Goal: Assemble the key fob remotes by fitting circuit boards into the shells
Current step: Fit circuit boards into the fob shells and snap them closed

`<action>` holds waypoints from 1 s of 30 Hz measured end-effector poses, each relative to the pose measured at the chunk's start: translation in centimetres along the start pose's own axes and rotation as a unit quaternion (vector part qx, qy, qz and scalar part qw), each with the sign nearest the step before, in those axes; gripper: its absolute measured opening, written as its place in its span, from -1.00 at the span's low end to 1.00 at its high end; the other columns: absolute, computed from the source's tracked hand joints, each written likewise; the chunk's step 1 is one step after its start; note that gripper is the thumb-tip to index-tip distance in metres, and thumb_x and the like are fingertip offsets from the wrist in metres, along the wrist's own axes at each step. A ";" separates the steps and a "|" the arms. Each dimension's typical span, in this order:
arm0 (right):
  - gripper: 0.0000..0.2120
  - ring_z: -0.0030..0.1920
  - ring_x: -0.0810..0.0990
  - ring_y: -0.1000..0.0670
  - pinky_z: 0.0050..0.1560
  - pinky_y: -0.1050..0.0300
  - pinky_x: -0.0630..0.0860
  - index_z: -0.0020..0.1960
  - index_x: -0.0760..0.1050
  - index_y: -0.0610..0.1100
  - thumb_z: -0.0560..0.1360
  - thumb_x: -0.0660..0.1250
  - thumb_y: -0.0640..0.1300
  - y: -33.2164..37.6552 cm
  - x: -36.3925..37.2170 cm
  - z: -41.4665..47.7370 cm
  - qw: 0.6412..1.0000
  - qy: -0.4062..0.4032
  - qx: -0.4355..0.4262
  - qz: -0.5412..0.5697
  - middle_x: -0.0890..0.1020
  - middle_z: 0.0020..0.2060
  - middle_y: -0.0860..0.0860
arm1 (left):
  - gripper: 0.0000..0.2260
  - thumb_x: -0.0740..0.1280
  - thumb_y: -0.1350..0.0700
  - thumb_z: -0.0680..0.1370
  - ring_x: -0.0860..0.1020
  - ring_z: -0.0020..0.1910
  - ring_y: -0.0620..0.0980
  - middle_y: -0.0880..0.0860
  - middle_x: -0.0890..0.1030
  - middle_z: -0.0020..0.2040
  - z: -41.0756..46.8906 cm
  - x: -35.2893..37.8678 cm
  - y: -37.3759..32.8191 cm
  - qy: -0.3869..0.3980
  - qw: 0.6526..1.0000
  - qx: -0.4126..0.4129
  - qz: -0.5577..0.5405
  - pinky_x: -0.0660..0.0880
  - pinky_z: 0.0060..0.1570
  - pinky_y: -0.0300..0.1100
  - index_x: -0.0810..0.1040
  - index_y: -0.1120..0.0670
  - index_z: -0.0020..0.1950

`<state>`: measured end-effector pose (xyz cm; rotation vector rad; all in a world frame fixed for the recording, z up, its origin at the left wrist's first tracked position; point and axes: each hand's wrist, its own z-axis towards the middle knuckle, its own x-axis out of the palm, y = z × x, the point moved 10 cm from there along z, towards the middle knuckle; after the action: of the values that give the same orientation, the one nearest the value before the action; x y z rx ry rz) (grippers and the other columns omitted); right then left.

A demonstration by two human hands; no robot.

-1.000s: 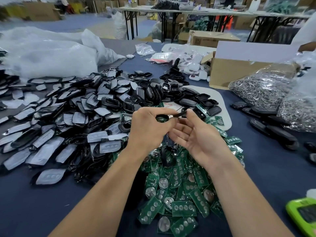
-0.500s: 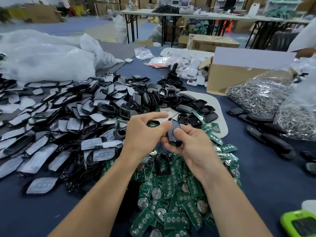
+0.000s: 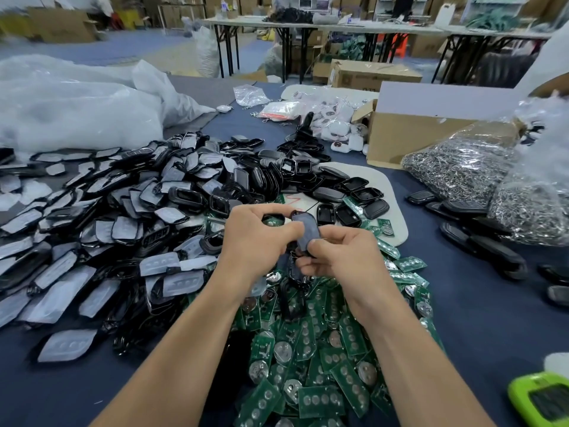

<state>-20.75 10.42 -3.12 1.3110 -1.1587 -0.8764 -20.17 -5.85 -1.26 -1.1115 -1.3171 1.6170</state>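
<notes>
Between both hands, above the heap of boards: key fob shell [image 3: 305, 231], dark grey, rounded, smooth outer face turned up toward the camera, tilted with its far end raised.
Left hand [image 3: 255, 238]: fingers curled over the shell's far end, thumb pressed against its left edge.
Right hand [image 3: 341, 257]: thumb laid on the shell's near end, fingers curled beneath it.
Grip: clamped on the shell from both sides, the two thumbs nearly meeting on its face.
Shell's inside: hidden by the fingers; could not be told whether a board sat in it.
Circuit boards [image 3: 311, 349]: green, dotted with round silver pads and coin cells, heaped on the table right under the wrists.
Empty shells [image 3: 215, 186]: glossy black, piled just beyond and left of the hands.
Grey pads [image 3: 61, 288]: pale, each with a row of bumps, spread wide to the left.
White mat [image 3: 386, 186]: under the far shells, partly covered.
Cardboard box [image 3: 415, 140]: open, beyond the mat.
Bags of metal rings [image 3: 462, 171]: clear, bulging, far right.
Table [image 3: 477, 318]: covered in navy cloth.
</notes>
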 end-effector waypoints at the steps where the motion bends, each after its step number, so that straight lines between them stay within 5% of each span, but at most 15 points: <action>1: -0.69 -0.25 0.73 -0.08 -0.22 0.16 0.66 -0.15 0.76 -0.14 0.60 0.32 -0.39 -0.2 0.4 0.0 0.999 0.026 0.016 0.020 0.76 -0.17 -0.16 | -0.79 0.53 0.02 0.30 0.37 -0.57 -0.03 0.01 0.56 -0.54 0.1 -0.2 0.1 -0.006 1.000 -0.005 -0.006 0.34 -0.53 -0.19 0.73 -0.26 -0.13; 4: -0.76 -0.04 0.76 -0.22 -0.08 0.06 0.70 0.02 0.71 -0.27 0.67 0.25 -0.29 -0.9 1.1 0.0 0.984 0.093 0.092 0.122 0.73 0.01 -0.29 | -0.80 0.55 0.15 0.39 0.34 -0.57 -0.04 0.04 0.52 -0.53 0.4 -0.3 0.4 0.016 0.999 -0.019 -0.046 0.33 -0.53 -0.24 0.73 -0.08 -0.04; 7: -0.76 -0.05 0.77 -0.20 -0.07 0.05 0.72 0.17 0.66 -0.34 0.61 0.29 -0.30 -0.9 1.8 -0.4 0.964 0.143 0.122 0.188 0.69 0.08 -0.37 | -0.82 0.50 0.30 0.51 0.31 -0.60 -0.09 0.02 0.46 -0.56 0.6 0.2 0.5 0.066 0.991 -0.031 -0.112 0.32 -0.55 -0.30 0.72 0.08 0.04; 13: -0.60 -0.02 0.74 -0.15 -0.08 0.14 0.70 0.35 0.56 -0.33 0.52 0.37 -0.31 -0.4 3.2 -0.6 0.946 0.200 0.114 0.229 0.64 0.20 -0.35 | -0.75 0.51 0.20 0.46 0.33 -0.60 -0.09 0.02 0.45 -0.56 0.3 0.9 -0.6 0.108 0.987 -0.030 -0.117 0.32 -0.53 -0.31 0.72 0.13 0.13; 18: -0.67 -0.04 0.76 -0.17 -0.07 0.09 0.70 0.21 0.67 -0.30 0.47 0.37 -0.33 -0.8 2.9 -0.4 0.942 0.164 0.117 0.270 0.70 0.10 -0.29 | -0.78 0.41 0.11 0.60 0.41 -0.47 -0.12 -0.02 0.50 -0.43 -0.1 0.6 -0.1 0.080 0.969 -0.087 -0.219 0.42 -0.34 -0.27 0.69 -0.03 0.23; 21: -0.63 0.08 0.74 -0.19 0.04 0.02 0.70 0.22 0.67 -0.28 0.41 0.42 -0.33 -1.3 2.3 0.0 0.946 0.127 0.124 0.272 0.69 0.18 -0.28 | -0.67 0.24 0.25 0.58 0.48 -0.38 -0.08 0.01 0.57 -0.33 -0.2 0.4 0.2 0.044 0.959 -0.106 -0.260 0.48 -0.16 -0.14 0.61 0.03 0.29; 26: -0.68 0.08 0.71 -0.09 0.05 0.06 0.69 0.13 0.73 -0.18 0.39 0.45 -0.31 -1.4 1.4 0.8 0.960 0.072 0.107 0.248 0.72 0.16 -0.18 | -0.64 0.27 0.35 0.53 0.67 0.09 0.12 0.06 0.74 -0.02 0.1 -0.1 0.6 0.017 0.986 -0.099 -0.133 0.56 0.30 0.17 0.75 -0.06 -0.07; 30: -0.77 0.01 0.70 -0.03 0.06 0.06 0.68 0.05 0.76 -0.14 0.49 0.43 -0.37 -1.2 0.8 1.1 0.977 0.041 0.075 0.196 0.74 0.08 -0.11 | -0.61 0.37 0.40 0.52 0.71 0.08 0.13 -0.02 0.76 -0.01 0.2 -0.4 0.3 0.013 0.997 -0.060 -0.046 0.62 0.21 0.20 0.75 -0.11 -0.03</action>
<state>-21.46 9.27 -4.35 1.1701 -1.3778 -0.4499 -20.24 -6.34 -1.49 -1.1215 -1.4427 1.4687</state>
